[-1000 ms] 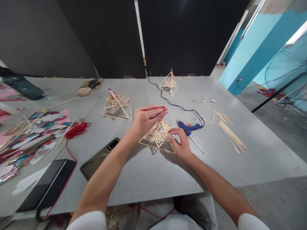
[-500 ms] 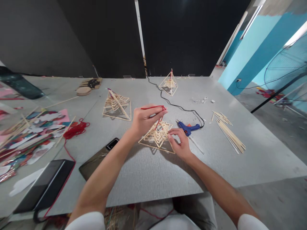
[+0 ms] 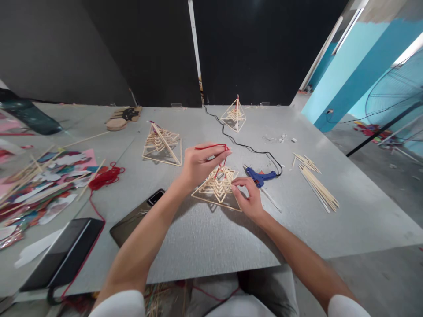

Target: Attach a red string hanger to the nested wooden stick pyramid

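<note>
My left hand [image 3: 203,164] is closed in a pinch on red yarn [image 3: 222,167], which loops over the fingers and runs down to a pyramid of thin wooden sticks [image 3: 216,190]. That pyramid stands on the grey table right in front of me, with nested V-shaped stick layers inside. At its right side, my right hand [image 3: 249,198] pinches one slanted stick of the frame between thumb and fingertips. Just beyond the right hand lies a blue glue gun [image 3: 261,176] with a black cord.
Two more stick pyramids stand farther back, one at left [image 3: 161,143] and one near the dark wall [image 3: 234,115]. Loose sticks [image 3: 319,187] lie at right. Red yarn tangle [image 3: 106,176], phone [image 3: 135,218], black case [image 3: 62,253] and paper scraps [image 3: 49,185] occupy the left.
</note>
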`<state>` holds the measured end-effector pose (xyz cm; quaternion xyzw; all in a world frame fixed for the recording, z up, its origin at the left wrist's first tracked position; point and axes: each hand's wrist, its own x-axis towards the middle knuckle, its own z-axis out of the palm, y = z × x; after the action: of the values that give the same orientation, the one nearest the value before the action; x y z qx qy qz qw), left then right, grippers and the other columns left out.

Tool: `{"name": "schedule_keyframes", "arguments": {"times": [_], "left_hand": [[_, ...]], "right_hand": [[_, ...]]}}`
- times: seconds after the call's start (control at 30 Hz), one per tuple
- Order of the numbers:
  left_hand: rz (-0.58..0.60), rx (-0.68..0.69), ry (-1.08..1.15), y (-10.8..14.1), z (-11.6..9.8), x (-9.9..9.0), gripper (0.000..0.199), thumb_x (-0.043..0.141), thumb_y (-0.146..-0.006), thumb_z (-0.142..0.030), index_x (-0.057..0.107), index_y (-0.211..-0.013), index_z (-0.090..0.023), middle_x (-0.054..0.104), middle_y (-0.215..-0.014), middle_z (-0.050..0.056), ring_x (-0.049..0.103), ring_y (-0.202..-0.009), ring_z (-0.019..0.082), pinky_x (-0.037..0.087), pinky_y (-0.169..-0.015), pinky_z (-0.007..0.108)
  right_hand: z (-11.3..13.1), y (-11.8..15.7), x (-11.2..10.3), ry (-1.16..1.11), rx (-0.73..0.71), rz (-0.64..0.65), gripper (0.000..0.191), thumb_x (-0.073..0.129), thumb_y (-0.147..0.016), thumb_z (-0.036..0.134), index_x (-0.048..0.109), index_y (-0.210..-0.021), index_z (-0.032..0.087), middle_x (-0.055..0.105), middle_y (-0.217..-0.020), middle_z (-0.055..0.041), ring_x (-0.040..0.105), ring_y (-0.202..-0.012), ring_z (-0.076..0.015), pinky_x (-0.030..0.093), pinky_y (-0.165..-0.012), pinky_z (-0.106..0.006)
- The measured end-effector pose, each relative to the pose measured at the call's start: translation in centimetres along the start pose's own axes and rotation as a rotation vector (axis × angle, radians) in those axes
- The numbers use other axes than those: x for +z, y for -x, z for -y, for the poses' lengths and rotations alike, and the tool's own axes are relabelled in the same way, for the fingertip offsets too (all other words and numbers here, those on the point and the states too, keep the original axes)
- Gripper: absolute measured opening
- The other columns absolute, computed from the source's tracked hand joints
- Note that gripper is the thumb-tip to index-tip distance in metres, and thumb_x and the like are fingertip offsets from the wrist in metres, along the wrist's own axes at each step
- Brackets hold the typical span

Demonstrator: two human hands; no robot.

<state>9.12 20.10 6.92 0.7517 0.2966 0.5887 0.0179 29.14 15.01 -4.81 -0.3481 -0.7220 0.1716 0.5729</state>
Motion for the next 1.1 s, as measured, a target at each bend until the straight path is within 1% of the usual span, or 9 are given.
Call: {"name": "schedule_keyframes", "arguments": {"times": [0.2, 0.33, 0.43, 0.57, 0.63, 0.7, 0.8, 0.97, 1.1], "left_hand": [[0.026, 0.018, -0.004, 0.0, -0.1, 0.1, 0.017, 0.079, -0.100, -0.033, 0.086, -0.089, -0.022, 0.085, -0.087, 0.005, 0.077, -0.074, 0.015, 0.062, -0.073, 0.026], [0.079, 0.017, -0.035, -0.5, 0.2, 0.2, 0.019, 0.079, -0.099, -0.036, 0.086, -0.089, -0.021, 0.084, -0.086, 0.006, 0.076, -0.073, 0.014, 0.060, -0.072, 0.025], [0.175, 0.032, -0.008, -1.6, 0.3, 0.0, 0.022, 0.077, -0.101, -0.037, 0.086, -0.088, -0.021, 0.084, -0.086, 0.005, 0.074, -0.072, 0.014, 0.058, -0.071, 0.024], [0.379, 0.035, 0.027, -3.4, -0.2, -1.0, 0.026, 0.076, -0.102, -0.036, 0.083, -0.082, -0.022, 0.081, -0.080, 0.003, 0.070, -0.068, 0.013, 0.054, -0.067, 0.025], [0.424, 0.006, 0.030, -4.1, -0.7, -1.6, 0.032, 0.074, -0.102, -0.037, 0.081, -0.075, -0.022, 0.077, -0.073, 0.002, 0.066, -0.063, 0.013, 0.051, -0.063, 0.027], [0.423, -0.016, 0.027, -4.5, -1.0, -2.0, 0.034, 0.074, -0.102, -0.039, 0.080, -0.074, -0.022, 0.076, -0.071, 0.002, 0.064, -0.062, 0.014, 0.050, -0.061, 0.028], [0.406, -0.005, 0.026, -4.7, -1.0, -1.9, 0.035, 0.074, -0.102, -0.044, 0.080, -0.076, -0.022, 0.076, -0.072, 0.002, 0.065, -0.063, 0.015, 0.049, -0.060, 0.029], [0.487, 0.045, 0.001, -4.6, -0.8, -1.1, 0.049, 0.068, -0.106, -0.045, 0.071, -0.063, -0.022, 0.062, -0.058, 0.000, 0.052, -0.053, 0.012, 0.041, -0.053, 0.029], [0.465, 0.035, -0.011, -4.5, -0.8, -1.1, 0.042, 0.070, -0.104, -0.042, 0.074, -0.067, -0.022, 0.066, -0.062, 0.000, 0.056, -0.056, 0.013, 0.043, -0.055, 0.029]], "right_hand": [[0.2, -0.2, 0.0, -0.013, -0.005, -0.001, 0.005, 0.070, -0.103, 0.024, 0.069, -0.106, 0.028, 0.079, -0.105, -0.0056, 0.073, -0.100, -0.0227, 0.058, -0.092, -0.043], [0.2, -0.2, 0.0, -0.014, -0.002, 0.018, 0.004, 0.069, -0.104, 0.025, 0.069, -0.107, 0.028, 0.079, -0.105, -0.0067, 0.073, -0.101, -0.0240, 0.058, -0.093, -0.045], [0.0, -0.1, 0.1, -0.013, -0.004, 0.016, 0.004, 0.069, -0.103, 0.026, 0.069, -0.106, 0.028, 0.079, -0.105, -0.0071, 0.074, -0.099, -0.0243, 0.059, -0.090, -0.045], [-0.1, 0.0, 0.0, -0.004, 0.007, 0.021, 0.004, 0.068, -0.104, 0.027, 0.069, -0.107, 0.029, 0.079, -0.105, -0.0064, 0.074, -0.098, -0.0238, 0.060, -0.088, -0.045], [-0.1, 0.0, 0.0, 0.009, 0.015, 0.022, 0.003, 0.068, -0.104, 0.028, 0.068, -0.107, 0.029, 0.079, -0.104, -0.0063, 0.074, -0.097, -0.0238, 0.060, -0.086, -0.044], [-0.1, 0.0, -0.1, 0.015, 0.013, 0.022, 0.003, 0.068, -0.104, 0.028, 0.069, -0.107, 0.029, 0.079, -0.104, -0.0062, 0.074, -0.096, -0.0235, 0.060, -0.085, -0.043], [-0.1, -0.1, -0.1, 0.015, 0.011, 0.021, 0.003, 0.068, -0.104, 0.028, 0.069, -0.107, 0.028, 0.079, -0.104, -0.0062, 0.074, -0.096, -0.0226, 0.060, -0.084, -0.042], [0.1, 0.0, -0.2, 0.028, 0.052, 0.033, 0.007, 0.068, -0.105, 0.033, 0.070, -0.105, 0.026, 0.079, -0.103, -0.0068, 0.073, -0.096, -0.0225, 0.060, -0.085, -0.042], [0.2, -0.1, -0.2, 0.024, 0.047, 0.027, 0.008, 0.067, -0.105, 0.033, 0.070, -0.104, 0.026, 0.079, -0.103, -0.0063, 0.073, -0.096, -0.0216, 0.059, -0.085, -0.040]]}}
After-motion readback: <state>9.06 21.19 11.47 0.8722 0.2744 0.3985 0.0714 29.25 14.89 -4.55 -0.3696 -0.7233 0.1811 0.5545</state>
